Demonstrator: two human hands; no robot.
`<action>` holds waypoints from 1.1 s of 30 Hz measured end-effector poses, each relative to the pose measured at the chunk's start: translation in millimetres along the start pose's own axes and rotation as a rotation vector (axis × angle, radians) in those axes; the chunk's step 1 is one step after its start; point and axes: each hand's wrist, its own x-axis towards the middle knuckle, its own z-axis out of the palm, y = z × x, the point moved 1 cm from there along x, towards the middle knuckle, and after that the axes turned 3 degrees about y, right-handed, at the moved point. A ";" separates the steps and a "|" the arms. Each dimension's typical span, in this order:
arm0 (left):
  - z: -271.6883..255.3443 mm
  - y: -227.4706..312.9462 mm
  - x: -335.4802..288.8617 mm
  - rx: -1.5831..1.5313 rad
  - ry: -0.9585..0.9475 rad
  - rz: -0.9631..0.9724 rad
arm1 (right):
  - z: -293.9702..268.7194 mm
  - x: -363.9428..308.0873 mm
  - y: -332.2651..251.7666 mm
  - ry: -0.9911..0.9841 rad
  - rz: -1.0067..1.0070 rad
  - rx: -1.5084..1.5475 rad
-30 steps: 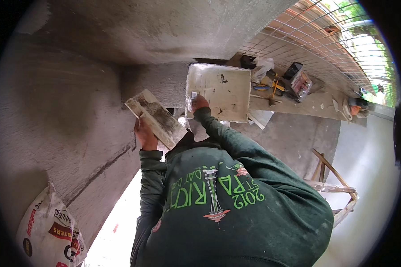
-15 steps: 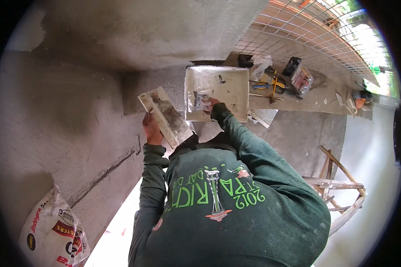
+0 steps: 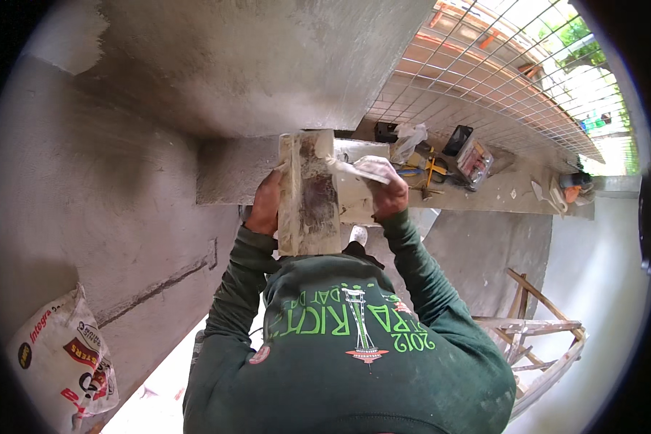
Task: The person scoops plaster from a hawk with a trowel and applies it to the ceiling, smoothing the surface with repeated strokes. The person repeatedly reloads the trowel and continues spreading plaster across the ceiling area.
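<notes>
My left hand (image 3: 266, 202) grips a long, plaster-smeared board (image 3: 288, 217) by its left side, holding it up in front of my chest. My fingers on its underside are hidden. In my right hand (image 3: 392, 194) is a putty knife (image 3: 369, 172), its blade coated with whitish plaster; the blade's end is over the board's upper right edge, with a lump of plaster there. Behind the board and my right hand, a white rectangular tub (image 3: 365, 215) is partly covered.
On the ledge to the right lie yellow-handled tools (image 3: 432, 170), a plastic bag (image 3: 411, 139) and a clear package (image 3: 475, 163). Wire mesh (image 3: 484, 72) rises beyond. A wooden frame (image 3: 532, 325) stands at right; a printed sack (image 3: 72, 354) sits lower left by the wall (image 3: 137, 253).
My right hand has lifted the putty knife out of the tub to the board's edge. My left hand has brought the board rightward and turned it more upright, across the tub's left part.
</notes>
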 end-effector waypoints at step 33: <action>-93.9 67.4 -53.7 -0.787 0.411 0.210 | 49.0 31.0 -12.8 -0.117 -0.027 -0.449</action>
